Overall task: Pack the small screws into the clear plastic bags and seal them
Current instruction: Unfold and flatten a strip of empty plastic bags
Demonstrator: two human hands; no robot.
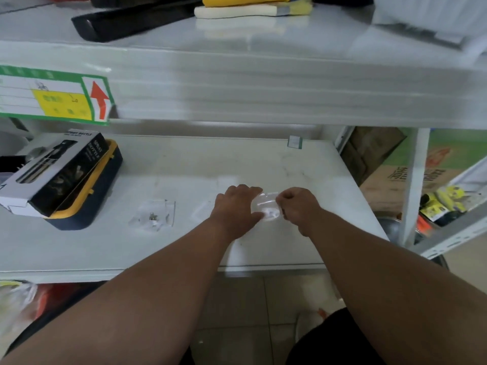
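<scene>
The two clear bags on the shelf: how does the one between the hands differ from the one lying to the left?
The bag between the hands is gripped by the left hand and pinched by the right hand; the bag to the left lies untouched on the shelf. The left one shows small dark pieces inside; the held one's contents are unclear. Both are small and transparent.

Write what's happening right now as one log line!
step: bagging screws | left hand: holds clear bag | right hand: pinches bag's edge | filled bag: lying on shelf, left of hands

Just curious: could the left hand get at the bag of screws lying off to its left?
Probably yes: bare shelf lies between the left hand and that bag of screws, though it is holding a clear bag.
</scene>
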